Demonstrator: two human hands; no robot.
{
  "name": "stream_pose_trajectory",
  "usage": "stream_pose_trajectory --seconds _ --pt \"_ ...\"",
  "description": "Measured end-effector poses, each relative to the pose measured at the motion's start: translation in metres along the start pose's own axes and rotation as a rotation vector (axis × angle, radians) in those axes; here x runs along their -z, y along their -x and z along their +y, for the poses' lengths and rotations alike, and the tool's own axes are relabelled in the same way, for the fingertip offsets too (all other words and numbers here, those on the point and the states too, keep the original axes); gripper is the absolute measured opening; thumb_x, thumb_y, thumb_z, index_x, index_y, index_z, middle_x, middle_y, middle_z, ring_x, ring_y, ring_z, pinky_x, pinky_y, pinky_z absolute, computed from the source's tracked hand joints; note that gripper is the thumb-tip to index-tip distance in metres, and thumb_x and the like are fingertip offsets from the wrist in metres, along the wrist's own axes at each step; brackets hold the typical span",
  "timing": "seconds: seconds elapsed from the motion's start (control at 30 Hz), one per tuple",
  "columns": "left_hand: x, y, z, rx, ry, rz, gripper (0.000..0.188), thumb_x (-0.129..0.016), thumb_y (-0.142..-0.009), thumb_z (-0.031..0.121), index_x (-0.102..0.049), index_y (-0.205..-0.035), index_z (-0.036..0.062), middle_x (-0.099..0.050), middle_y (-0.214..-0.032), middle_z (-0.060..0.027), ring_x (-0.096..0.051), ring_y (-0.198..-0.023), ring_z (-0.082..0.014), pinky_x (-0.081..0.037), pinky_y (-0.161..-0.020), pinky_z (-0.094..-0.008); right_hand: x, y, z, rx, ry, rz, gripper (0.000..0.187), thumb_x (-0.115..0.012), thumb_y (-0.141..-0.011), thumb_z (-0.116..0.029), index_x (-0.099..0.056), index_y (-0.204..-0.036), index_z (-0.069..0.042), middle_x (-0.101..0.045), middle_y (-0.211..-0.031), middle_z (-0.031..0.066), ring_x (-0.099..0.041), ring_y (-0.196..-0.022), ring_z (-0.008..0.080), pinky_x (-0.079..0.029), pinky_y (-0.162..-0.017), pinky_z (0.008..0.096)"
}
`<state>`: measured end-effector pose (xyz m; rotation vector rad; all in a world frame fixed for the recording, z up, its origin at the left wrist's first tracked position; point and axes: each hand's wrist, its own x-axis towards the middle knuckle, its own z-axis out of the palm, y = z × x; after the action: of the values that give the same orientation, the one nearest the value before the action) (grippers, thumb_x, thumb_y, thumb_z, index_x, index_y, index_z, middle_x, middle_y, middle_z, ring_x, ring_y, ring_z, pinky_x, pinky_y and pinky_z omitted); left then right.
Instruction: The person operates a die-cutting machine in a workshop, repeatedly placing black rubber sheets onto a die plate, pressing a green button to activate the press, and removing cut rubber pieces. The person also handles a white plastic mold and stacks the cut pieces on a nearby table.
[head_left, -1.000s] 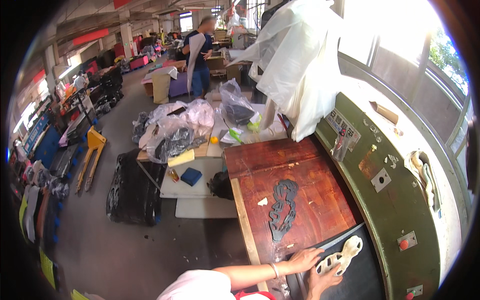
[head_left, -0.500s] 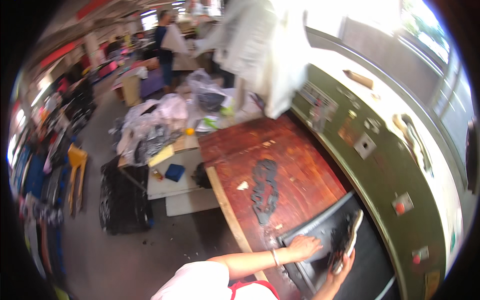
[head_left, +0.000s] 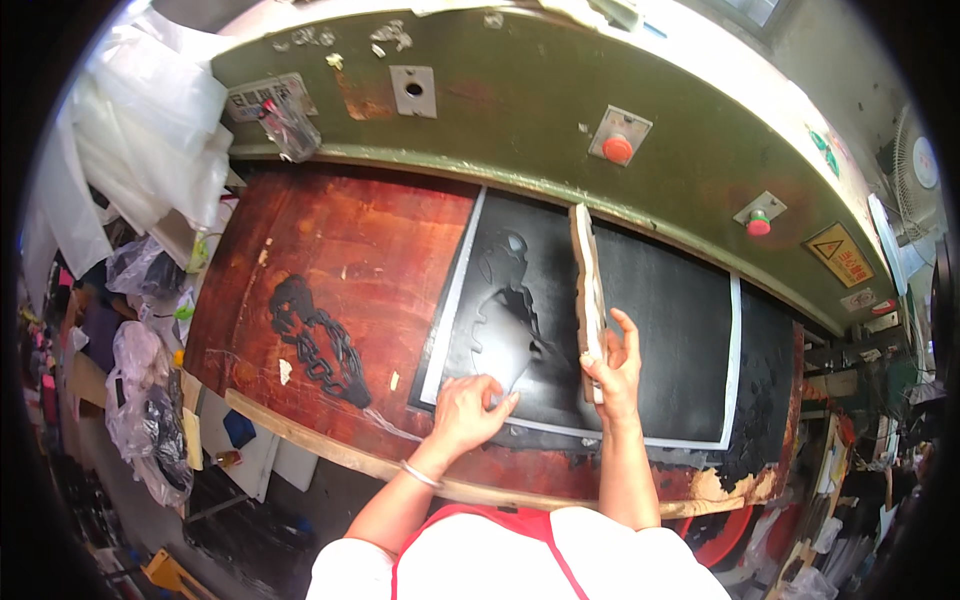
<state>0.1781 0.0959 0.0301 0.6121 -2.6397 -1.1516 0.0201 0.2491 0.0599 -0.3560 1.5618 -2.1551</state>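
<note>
Right hand [head_left: 617, 385] over the black sheet [head_left: 670, 340], fingers closed round the near end of the pale frame [head_left: 587, 290], and that frame is tipped up on edge over the sheet's middle! Left hand [head_left: 465, 415] at the sheet's near left corner, fingers half curled; can't tell whether they pinch anything. Left of the sheet, a black openwork piece [head_left: 318, 340] lies on the red-brown bench [head_left: 390, 230]; behind the sheet, the green beam [head_left: 510, 105].

Yellow warning sign [head_left: 839, 255], lettered plate [head_left: 250, 101] on green machine [head_left: 510, 95].
</note>
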Motion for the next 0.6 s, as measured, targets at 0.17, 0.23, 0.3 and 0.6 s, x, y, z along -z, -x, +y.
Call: stream_pose_trajectory --seconds 0.17,0.23,0.3,0.6 --pt "0.001 -0.033 0.031 0.206 0.534 -0.147 0.058 -0.048 -0.094 0.049 -0.064 -0.065 0.0017 -0.061 -0.054 -0.0105 -0.064 -0.052 -0.0277 -0.048 -0.053 -0.0377 -0.002 0.015 -0.008 -0.019 -0.176 -0.008 0.084 -0.076 -0.067 -0.006 -0.03 -0.138 -0.007 -0.056 -0.111 0.0102 -0.056 -0.101 0.0172 -0.045 -0.086 0.0276" --pt "0.005 -0.042 0.037 0.21 0.268 -0.128 0.053 -0.05 -0.092 0.042 -0.063 -0.062 -0.0004 -0.06 -0.057 -0.0192 -0.063 -0.056 -0.0359 -0.049 -0.056 -0.0439 0.0 0.014 -0.009 -0.058 -0.203 0.003 0.084 -0.076 -0.065 -0.005 -0.031 -0.136 -0.007 -0.055 -0.112 0.0105 -0.056 -0.101 0.0176 -0.045 -0.087 0.0283" --pt "0.012 -0.043 0.035 0.156 0.043 -0.082 0.048 -0.053 -0.089 0.033 -0.062 -0.058 -0.0017 -0.057 -0.062 -0.0253 -0.06 -0.062 -0.0433 -0.047 -0.06 -0.0505 0.001 0.008 -0.01 -0.058 -0.088 -0.029 0.084 -0.078 -0.064 -0.005 -0.033 -0.134 -0.007 -0.054 -0.115 0.0109 -0.055 -0.101 0.0186 -0.045 -0.088 0.0288" --pt "0.002 -0.039 -0.007 0.085 -0.261 0.124 0.039 -0.065 -0.086 0.035 -0.06 -0.06 0.0065 -0.053 -0.051 -0.0158 -0.057 -0.051 -0.0378 -0.043 -0.048 -0.0434 -0.008 -0.023 0.029 0.354 1.174 0.144 0.095 -0.081 -0.052 -0.012 -0.037 -0.136 -0.008 -0.03 -0.135 0.0299 -0.031 -0.127 0.0463 -0.031 -0.105 0.0483"
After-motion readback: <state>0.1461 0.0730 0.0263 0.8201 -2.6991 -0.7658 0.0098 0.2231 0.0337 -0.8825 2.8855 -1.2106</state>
